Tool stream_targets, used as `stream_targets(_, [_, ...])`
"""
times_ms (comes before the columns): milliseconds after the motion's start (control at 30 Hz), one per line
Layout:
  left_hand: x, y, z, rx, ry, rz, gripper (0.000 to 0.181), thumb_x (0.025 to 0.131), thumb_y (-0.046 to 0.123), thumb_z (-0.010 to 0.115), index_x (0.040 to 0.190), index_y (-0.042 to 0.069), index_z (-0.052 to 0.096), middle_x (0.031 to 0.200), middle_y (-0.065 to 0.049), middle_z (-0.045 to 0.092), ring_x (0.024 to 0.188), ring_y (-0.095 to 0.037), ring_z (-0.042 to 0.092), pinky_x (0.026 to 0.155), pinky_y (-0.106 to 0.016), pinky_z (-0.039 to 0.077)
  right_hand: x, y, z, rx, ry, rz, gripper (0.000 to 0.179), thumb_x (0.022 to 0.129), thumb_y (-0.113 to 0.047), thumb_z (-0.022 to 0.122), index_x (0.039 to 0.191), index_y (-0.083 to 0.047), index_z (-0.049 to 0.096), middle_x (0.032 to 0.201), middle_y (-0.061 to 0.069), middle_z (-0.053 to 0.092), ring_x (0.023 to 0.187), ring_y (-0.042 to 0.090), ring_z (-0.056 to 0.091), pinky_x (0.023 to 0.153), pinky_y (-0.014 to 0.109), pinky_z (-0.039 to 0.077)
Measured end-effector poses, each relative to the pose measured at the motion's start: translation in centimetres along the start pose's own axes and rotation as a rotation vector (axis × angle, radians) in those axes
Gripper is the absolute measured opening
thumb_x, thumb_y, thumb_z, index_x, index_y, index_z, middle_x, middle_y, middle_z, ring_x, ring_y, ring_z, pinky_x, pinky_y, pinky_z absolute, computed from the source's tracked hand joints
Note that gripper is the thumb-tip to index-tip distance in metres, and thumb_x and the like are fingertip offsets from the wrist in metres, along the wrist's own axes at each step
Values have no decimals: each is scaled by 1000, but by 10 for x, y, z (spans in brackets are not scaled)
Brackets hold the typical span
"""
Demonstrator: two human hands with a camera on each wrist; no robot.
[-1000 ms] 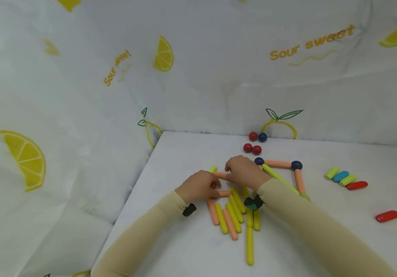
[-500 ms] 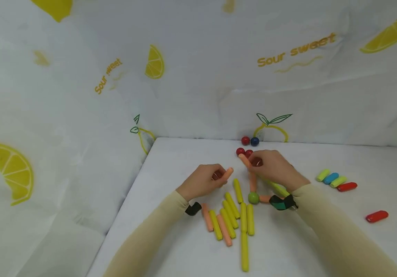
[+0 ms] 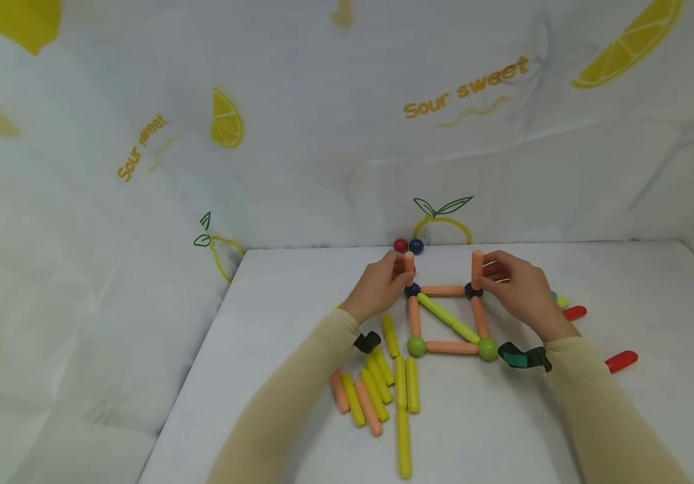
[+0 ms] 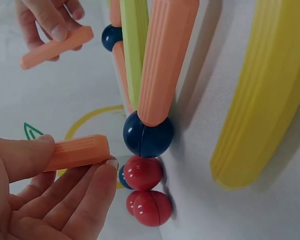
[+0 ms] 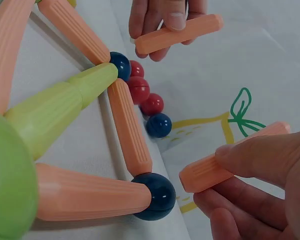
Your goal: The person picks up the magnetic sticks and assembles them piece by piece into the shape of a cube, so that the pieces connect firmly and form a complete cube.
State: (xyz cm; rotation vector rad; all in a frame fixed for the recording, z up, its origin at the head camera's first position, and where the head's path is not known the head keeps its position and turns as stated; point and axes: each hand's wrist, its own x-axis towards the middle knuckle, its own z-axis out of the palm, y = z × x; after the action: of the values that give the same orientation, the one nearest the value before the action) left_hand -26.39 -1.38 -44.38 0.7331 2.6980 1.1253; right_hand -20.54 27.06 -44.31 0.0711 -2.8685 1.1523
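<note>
Between thumb and fingers my left hand (image 3: 378,284) pinches a peach-orange building rod (image 4: 80,152), upright over the back left corner of a square frame. My right hand (image 3: 521,289) holds a matching rod (image 5: 210,172) the same way over the back right corner. In each wrist view a small gap shows between that hand's rod and the dark blue ball (image 4: 148,134) or blue ball (image 5: 155,196) at its corner. The frame has orange rods (image 3: 452,347) for sides, green balls (image 3: 416,346) at the front corners and a yellow-green diagonal (image 3: 448,317).
Several loose yellow rods (image 3: 404,444) and orange rods (image 3: 369,408) lie left of and in front of the frame. Behind it sit red balls (image 5: 138,90) and another blue ball (image 3: 416,246). Red pieces (image 3: 621,361) lie to the right, near the right forearm.
Both hands were low over the loose pieces and frame's left side; each has picked up an orange rod. They have spread apart to the frame's back corners, and the rods now stand upright.
</note>
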Motion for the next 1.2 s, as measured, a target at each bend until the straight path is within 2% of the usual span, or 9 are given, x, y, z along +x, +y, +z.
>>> stream_targets(233, [3,-6,7,23,2,-19,34,113,28,59,142,10,55,122,-3,76,106,-14,72,90,-25,58,0,2,5,11,11,-13,39,103,-27,76,135,-9,63,128,20,76,118,43,73,96,60,57])
stream_targets(467, [7,-8,16,34,-17,-65,33,110,24,65,141,12,58,133,-5,74,119,-17,72,101,-29,59,2,7,5,15,25,-23,35,103,-28,76,130,-9,64,126,19,76,117,43,74,96,61,55])
stream_targets(667, [8,-8,19,110,-35,-44,28,110,22,64,136,12,63,133,-4,75,120,-17,73,102,-28,60,5,13,12,10,0,-16,31,105,-28,73,128,-9,68,125,18,77,121,42,70,102,65,51])
stream_targets(933, [6,-14,14,95,-21,-14,26,111,19,63,136,13,63,130,-4,76,119,-17,74,98,-23,59,8,11,15,13,-1,-47,30,106,-29,71,129,-9,69,126,18,77,121,42,70,104,66,50])
stream_targets(1067, [4,-14,12,86,-34,-49,30,110,16,64,139,13,62,134,-4,74,123,-17,73,100,-26,59,9,8,16,1,-36,-36,40,106,-33,72,135,-6,67,129,21,75,124,45,69,104,67,50])
stream_targets(1200, [-7,-14,5,99,-41,-88,39,109,20,67,146,13,60,143,-5,71,129,-19,70,106,-30,59,7,0,12,-5,-79,37,66,104,-44,72,152,-3,54,143,27,67,132,48,63,105,67,51])
